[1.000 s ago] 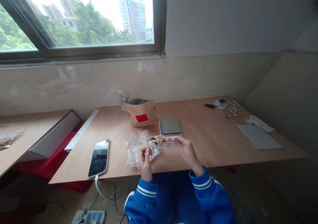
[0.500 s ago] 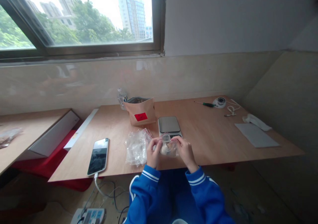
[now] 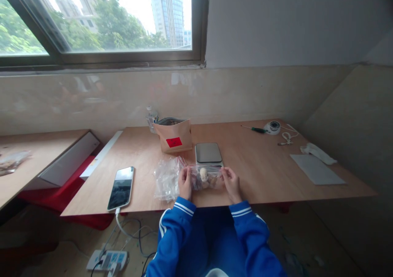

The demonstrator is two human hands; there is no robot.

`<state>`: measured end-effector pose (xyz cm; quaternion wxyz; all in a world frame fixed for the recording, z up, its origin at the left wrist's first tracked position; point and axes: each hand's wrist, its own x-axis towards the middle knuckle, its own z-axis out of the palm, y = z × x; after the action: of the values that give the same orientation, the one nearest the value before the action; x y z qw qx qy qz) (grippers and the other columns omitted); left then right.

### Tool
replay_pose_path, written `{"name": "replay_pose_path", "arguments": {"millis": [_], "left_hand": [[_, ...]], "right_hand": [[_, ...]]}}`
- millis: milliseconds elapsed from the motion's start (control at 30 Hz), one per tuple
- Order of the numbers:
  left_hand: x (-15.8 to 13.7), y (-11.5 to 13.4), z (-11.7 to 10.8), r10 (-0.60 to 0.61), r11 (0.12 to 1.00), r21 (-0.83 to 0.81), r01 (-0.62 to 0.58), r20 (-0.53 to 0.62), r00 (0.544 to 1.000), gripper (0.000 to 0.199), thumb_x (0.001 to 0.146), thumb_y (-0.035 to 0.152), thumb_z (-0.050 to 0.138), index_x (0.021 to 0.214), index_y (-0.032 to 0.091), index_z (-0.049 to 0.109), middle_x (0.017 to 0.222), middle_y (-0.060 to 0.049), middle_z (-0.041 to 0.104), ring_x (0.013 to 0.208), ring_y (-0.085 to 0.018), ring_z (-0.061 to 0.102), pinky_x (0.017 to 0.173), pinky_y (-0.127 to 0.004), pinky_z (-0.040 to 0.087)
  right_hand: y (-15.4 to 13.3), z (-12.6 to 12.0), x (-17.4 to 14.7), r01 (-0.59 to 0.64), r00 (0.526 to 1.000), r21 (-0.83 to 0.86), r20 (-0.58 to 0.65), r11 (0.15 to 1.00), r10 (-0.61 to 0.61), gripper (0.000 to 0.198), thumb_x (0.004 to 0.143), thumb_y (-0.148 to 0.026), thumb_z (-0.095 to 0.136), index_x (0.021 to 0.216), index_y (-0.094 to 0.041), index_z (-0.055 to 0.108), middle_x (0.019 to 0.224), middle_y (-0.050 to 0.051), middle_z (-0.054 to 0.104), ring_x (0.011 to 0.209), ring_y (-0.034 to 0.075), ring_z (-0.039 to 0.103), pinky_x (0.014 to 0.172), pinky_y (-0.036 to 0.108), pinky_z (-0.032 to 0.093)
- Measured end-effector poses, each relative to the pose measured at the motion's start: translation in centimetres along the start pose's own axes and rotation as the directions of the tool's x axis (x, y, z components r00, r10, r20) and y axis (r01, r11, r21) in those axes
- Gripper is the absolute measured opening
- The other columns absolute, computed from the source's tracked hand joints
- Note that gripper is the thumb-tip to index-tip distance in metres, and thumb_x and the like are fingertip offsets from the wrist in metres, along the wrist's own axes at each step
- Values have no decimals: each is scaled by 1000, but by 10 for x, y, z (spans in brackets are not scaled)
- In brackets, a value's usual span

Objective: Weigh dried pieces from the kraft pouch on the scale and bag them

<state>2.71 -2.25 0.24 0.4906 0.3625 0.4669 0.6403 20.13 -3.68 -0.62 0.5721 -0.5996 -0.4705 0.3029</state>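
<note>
A clear zip-lock bag (image 3: 198, 183) with several pale, brownish lumps inside is stretched sideways between my two hands at the table's front. My left hand (image 3: 185, 182) pinches its left top corner, and my right hand (image 3: 231, 183) pinches the right top corner. What the lumps are I cannot make out. Just behind the bag lies a kitchen scale (image 3: 208, 153), its front part covered from sight by the bag. Beside my left hand is a heap of clear plastic bags (image 3: 166, 180) with red zip edges.
Behind the heap stands an open brown paper pouch (image 3: 175, 135) with a red label, near a plastic bottle (image 3: 151, 119). A phone (image 3: 121, 189) charges at left. Right are a screwdriver (image 3: 259, 130), a dome camera (image 3: 272, 127) and white paper (image 3: 317, 169).
My hands have moved apart, pulling the bag from bunched and open to wide and flat along its top. The view has shifted slightly.
</note>
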Motion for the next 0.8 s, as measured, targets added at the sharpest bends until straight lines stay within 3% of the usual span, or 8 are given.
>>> {"name": "replay_pose_path", "arguments": {"millis": [167, 233, 333, 433, 500, 567, 633, 800], "left_hand": [[4, -4, -6, -8, 998, -70, 2, -79, 997, 39, 70, 53, 66, 83, 16, 62, 64, 3, 57, 58, -9, 52, 55, -19, 42], [3, -3, -5, 9, 998, -64, -13, -62, 998, 39, 70, 53, 66, 84, 17, 63, 65, 2, 58, 57, -9, 53, 55, -19, 43], [-2, 1, 0, 37, 998, 53, -47, 170, 985, 36, 73, 50, 65, 87, 17, 67, 70, -1, 64, 61, -12, 56, 57, -22, 45], [-5, 3, 4, 47, 981, 158, -114, 379, 924, 32, 75, 46, 64, 86, 17, 69, 80, -3, 68, 75, -16, 62, 66, -24, 48], [-3, 1, 4, 59, 986, 132, -105, 312, 948, 31, 76, 45, 63, 86, 17, 69, 84, -4, 70, 79, -17, 63, 70, -25, 49], [1, -2, 1, 63, 994, 74, -76, 167, 984, 31, 77, 46, 62, 87, 17, 66, 84, -4, 70, 77, -16, 64, 69, -25, 49], [3, -6, -2, 52, 998, 29, -55, 94, 994, 30, 77, 46, 62, 87, 17, 64, 83, -4, 70, 74, -15, 64, 66, -25, 49], [2, -8, -2, 71, 990, 101, -98, 238, 969, 28, 79, 44, 61, 89, 18, 64, 83, -5, 71, 75, -16, 65, 67, -25, 49]], "right_hand": [[-7, -1, -3, 57, 998, 5, -16, 998, -57, 32, 82, -49, 54, 82, -18, 63, 75, 6, 69, 70, 20, 64, 65, 30, 50], [-9, -1, -3, 93, 995, -13, -40, 996, -93, 30, 84, -46, 53, 86, -18, 64, 80, 7, 70, 74, 21, 65, 69, 32, 51], [-8, -1, -4, 206, 973, -100, -85, 973, -215, 26, 85, -42, 53, 86, -18, 63, 84, 7, 69, 77, 20, 64, 73, 32, 51], [-3, 0, -4, 323, 929, -172, -130, 931, -347, 21, 85, -39, 54, 85, -19, 62, 83, 6, 68, 76, 19, 63, 74, 32, 50], [1, 1, -4, 335, 914, -148, -187, 931, -359, 20, 86, -38, 53, 86, -19, 60, 82, 6, 68, 75, 18, 64, 73, 32, 51], [4, 2, -3, 299, 914, -88, -259, 950, -311, 21, 88, -38, 51, 89, -19, 58, 80, 6, 68, 74, 18, 65, 71, 32, 52], [7, 3, -3, 263, 918, -34, -297, 964, -261, 23, 88, -40, 50, 91, -18, 56, 79, 7, 68, 72, 18, 66, 68, 31, 53], [8, 2, -3, 260, 917, -54, -298, 964, -264, 22, 89, -39, 50, 92, -18, 56, 83, 8, 69, 75, 19, 67, 66, 29, 53]]}}
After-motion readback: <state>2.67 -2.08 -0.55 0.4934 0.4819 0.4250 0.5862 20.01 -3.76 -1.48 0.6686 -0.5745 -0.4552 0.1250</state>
